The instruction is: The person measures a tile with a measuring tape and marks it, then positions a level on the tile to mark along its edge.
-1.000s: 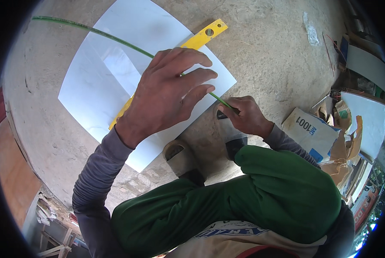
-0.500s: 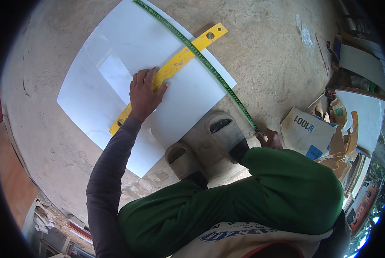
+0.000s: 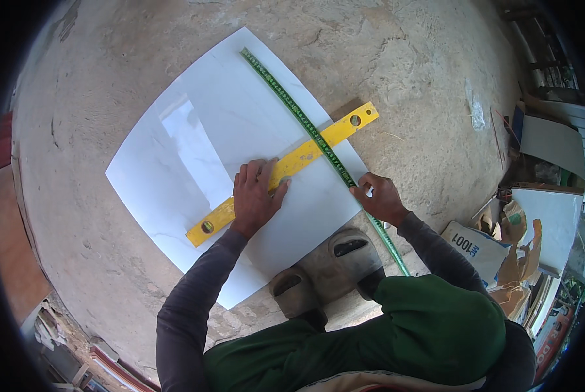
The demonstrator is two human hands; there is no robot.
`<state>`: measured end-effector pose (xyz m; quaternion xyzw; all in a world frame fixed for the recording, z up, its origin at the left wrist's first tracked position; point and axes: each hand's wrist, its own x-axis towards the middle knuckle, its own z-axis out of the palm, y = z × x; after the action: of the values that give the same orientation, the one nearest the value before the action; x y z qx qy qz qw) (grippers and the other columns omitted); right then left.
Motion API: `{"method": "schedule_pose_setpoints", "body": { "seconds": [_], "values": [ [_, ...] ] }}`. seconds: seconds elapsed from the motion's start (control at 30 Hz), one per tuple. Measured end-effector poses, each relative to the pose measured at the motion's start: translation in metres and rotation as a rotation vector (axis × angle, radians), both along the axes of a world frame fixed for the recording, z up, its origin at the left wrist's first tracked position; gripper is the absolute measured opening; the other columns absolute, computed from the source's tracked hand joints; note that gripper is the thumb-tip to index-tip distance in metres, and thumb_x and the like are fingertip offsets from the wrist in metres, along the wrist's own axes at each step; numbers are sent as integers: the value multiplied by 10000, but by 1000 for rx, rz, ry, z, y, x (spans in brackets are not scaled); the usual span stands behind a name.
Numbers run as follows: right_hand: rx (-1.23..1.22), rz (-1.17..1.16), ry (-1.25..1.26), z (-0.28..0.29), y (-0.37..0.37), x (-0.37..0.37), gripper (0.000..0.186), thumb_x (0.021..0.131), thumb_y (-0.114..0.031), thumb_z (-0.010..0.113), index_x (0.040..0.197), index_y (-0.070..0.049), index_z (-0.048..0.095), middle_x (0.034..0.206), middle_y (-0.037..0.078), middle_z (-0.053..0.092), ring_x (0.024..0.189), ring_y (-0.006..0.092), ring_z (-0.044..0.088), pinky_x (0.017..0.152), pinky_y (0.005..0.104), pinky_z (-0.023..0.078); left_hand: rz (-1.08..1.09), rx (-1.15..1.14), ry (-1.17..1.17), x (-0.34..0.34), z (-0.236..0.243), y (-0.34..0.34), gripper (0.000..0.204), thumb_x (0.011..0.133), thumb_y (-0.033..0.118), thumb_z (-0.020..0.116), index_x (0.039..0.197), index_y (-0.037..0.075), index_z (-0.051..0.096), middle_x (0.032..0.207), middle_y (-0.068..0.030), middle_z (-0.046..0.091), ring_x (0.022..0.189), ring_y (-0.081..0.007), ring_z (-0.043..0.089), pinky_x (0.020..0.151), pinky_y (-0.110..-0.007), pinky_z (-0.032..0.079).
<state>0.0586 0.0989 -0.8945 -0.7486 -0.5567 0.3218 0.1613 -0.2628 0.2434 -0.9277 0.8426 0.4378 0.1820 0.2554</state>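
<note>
A large glossy white tile [image 3: 312, 212] lies on the concrete floor in front of my feet. Across it, at a slant, rests a yellow spirit level [image 3: 299, 159]. My left hand [image 3: 254, 201] is closed around the level near its middle, thumb on the near edge and fingers on the far one. A green measuring tape [image 3: 291, 104] runs over the top of the level, from near the tile's far corner to past its right edge. There my right hand [image 3: 382, 198] pinches the tape between thumb and fingers; the strip goes on below the hand toward my knee.
My sandalled feet [image 3: 351, 251] stand close against the tile's near edge. On the right lie a torn cardboard box [image 3: 475, 251] and brown paper scraps [image 3: 514, 228], beside another white panel [image 3: 550, 219]. A clear plastic scrap [image 3: 477, 114] lies farther off on the concrete floor [image 3: 429, 78].
My right hand has moved from beside my right foot, farther along the tape, up to the tile's right edge. The view has shifted, showing the tape's far end. My left hand stays on the level.
</note>
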Motion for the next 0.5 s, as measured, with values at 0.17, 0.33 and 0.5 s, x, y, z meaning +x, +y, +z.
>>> {"method": "schedule_pose_setpoints", "body": {
  "seconds": [0.17,0.33,0.5],
  "values": [
    [-44,-41,67,6,-13,3,198,1001,-176,781,932,-9,699,786,195,721,708,369,731,675,460,566,2,1,1,3,-4,-2,592,945,342,846,1438,63,673,1290,-113,608,1195,-322,605,1021,-470,497],
    [53,-30,-56,93,28,7,102,1017,-68,710,949,4,684,749,200,674,617,361,662,596,456,504,50,11,-100,15,29,-6,733,926,368,877,1513,33,593,1317,-159,619,1211,-345,604,1048,-480,486],
    [311,52,-68,207,99,-17,94,1017,-48,694,951,16,673,701,202,626,568,349,617,578,449,469,-226,-780,-540,83,111,-29,859,973,463,856,1598,3,489,1583,-221,584,1489,-392,555,1197,-543,474]
  ]
}}
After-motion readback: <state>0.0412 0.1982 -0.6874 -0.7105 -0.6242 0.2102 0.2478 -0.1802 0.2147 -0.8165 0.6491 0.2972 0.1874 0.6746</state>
